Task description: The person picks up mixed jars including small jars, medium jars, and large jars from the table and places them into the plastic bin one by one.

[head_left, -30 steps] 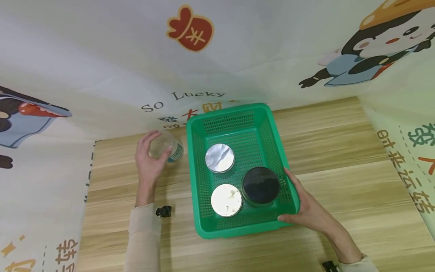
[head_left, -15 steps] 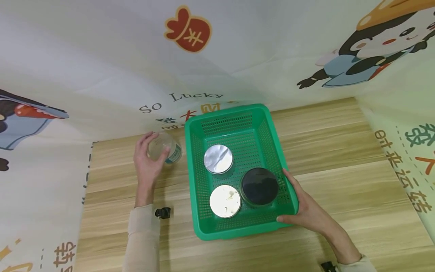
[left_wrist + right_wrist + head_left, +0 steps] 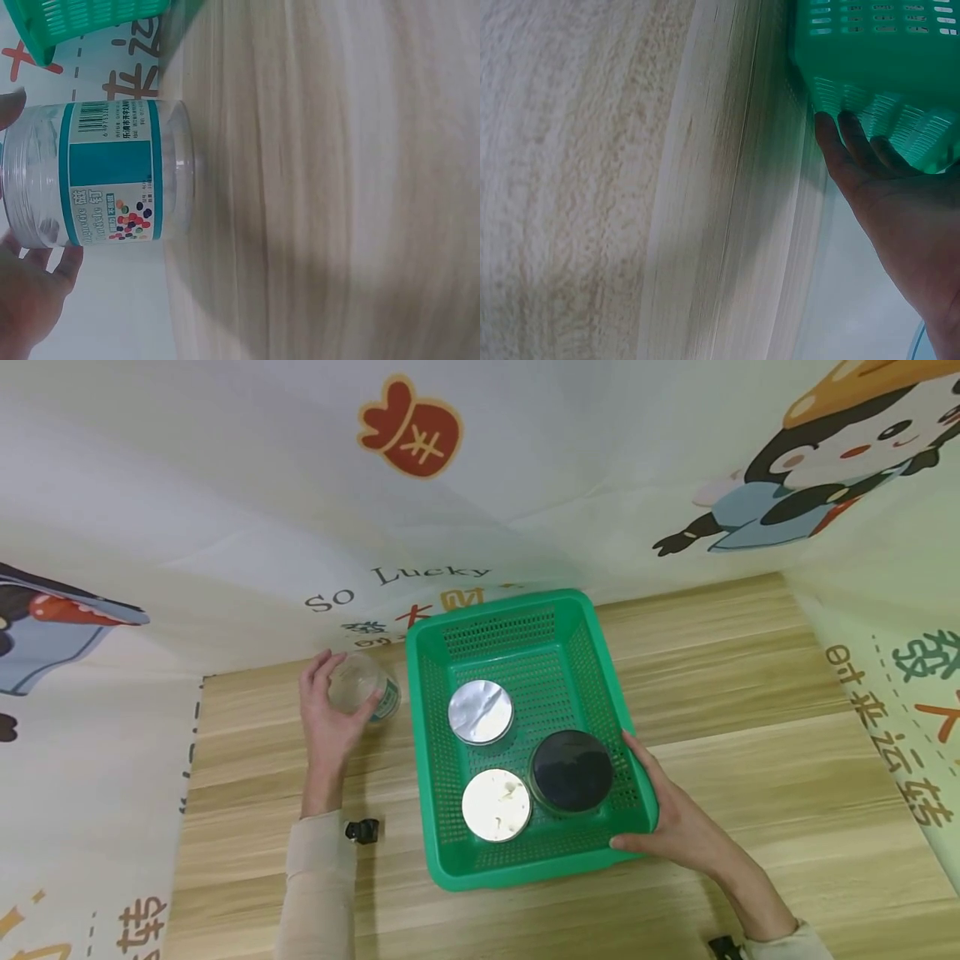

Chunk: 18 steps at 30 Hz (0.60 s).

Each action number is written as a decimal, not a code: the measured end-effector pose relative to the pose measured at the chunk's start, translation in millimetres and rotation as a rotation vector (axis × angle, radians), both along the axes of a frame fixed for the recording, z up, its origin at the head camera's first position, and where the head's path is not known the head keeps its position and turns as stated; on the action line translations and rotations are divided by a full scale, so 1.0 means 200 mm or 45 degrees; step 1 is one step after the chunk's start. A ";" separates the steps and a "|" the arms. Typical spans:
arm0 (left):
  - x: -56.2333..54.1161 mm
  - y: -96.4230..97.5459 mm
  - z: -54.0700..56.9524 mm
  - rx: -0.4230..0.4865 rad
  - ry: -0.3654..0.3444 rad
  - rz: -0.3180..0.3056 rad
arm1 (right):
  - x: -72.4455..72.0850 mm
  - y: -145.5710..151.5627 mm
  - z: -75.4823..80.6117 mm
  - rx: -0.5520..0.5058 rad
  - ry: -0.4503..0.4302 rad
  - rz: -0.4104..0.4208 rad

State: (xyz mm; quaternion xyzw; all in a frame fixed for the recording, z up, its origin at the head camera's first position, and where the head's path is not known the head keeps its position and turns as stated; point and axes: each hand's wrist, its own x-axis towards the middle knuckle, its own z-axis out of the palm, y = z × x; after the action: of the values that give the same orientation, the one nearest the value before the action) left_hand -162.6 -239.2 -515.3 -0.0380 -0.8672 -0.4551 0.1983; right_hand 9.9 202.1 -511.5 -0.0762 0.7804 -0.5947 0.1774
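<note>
In the head view my left hand (image 3: pixel 331 718) curls round the top of a clear plastic jar (image 3: pixel 112 172) left of the green basket. The jar stands upright and has a teal and white label with pictures of coloured dots. Thumb and fingers lie on opposite sides of its rim in the left wrist view. My right hand (image 3: pixel 678 827) grips the near right corner of the green plastic basket (image 3: pixel 501 877), thumb at the rim and fingers along the outer side (image 3: pixel 877 112). Inside sit a silver-topped jar (image 3: pixel 481 712), a cream-topped one (image 3: pixel 496 806) and a black-lidded one (image 3: pixel 572 771).
The wood-grain table (image 3: pixel 720 710) meets a printed white cloth backdrop (image 3: pixel 225 552) behind the basket and at both sides. The basket's far rim lies close to the back cloth. A small black device (image 3: pixel 362 832) is on my left cuff.
</note>
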 end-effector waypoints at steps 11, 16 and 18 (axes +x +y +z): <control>0.00 -0.02 -0.03 0.055 -0.092 0.008 | 0.00 -0.01 0.00 0.001 0.030 0.006; 0.00 -0.02 -0.04 0.049 -0.118 0.022 | 0.00 -0.01 0.00 0.012 0.033 -0.002; 0.00 -0.02 -0.04 0.055 -0.137 0.031 | 0.00 0.00 0.00 0.016 0.031 -0.007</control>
State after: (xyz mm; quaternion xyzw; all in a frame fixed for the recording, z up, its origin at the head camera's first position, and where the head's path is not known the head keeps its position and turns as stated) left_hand -163.1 -242.2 -523.0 0.0014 -0.8671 -0.4726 0.1575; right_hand 10.5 201.2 -511.5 -0.0802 0.7864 -0.5894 0.1669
